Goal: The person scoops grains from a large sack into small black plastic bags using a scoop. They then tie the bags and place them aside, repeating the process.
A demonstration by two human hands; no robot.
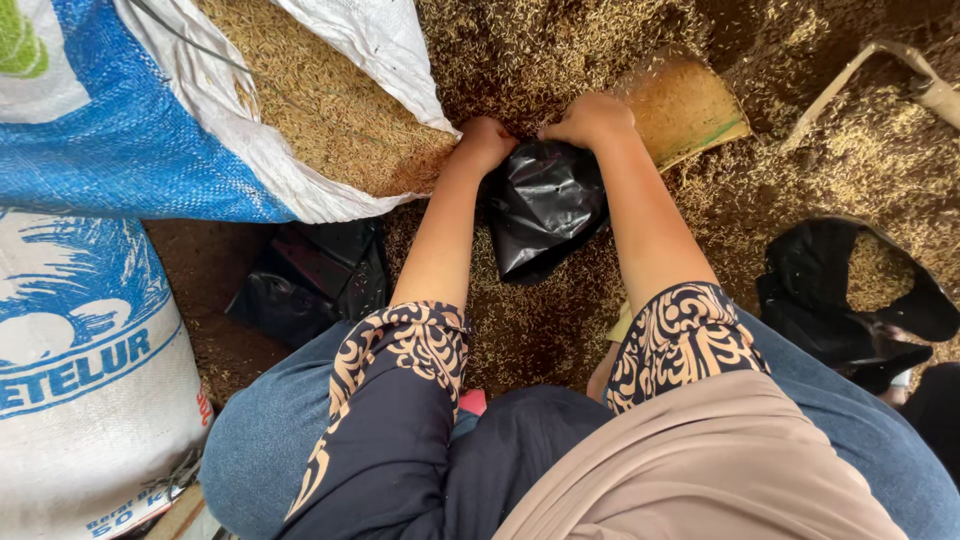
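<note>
While husked grain fills the white sack point(330, 120), both hands' fingers point(590, 118) clamp the black bag point(545, 205), contents apparently hidden.

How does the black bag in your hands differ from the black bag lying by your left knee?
The held black plastic bag is bunched at its top, gripped by the left hand and right hand, and bulges as if filled. The other black bag lies slack and crumpled on the ground, untouched. The held one sits on scattered grain; the other on mostly bare dirt. Both are glossy black plastic.

Soft even daylight, sharp focus throughout, faint shadows only — mild glare on the black plastic bag point(545, 205), slight wide-angle stretch at edges
</note>
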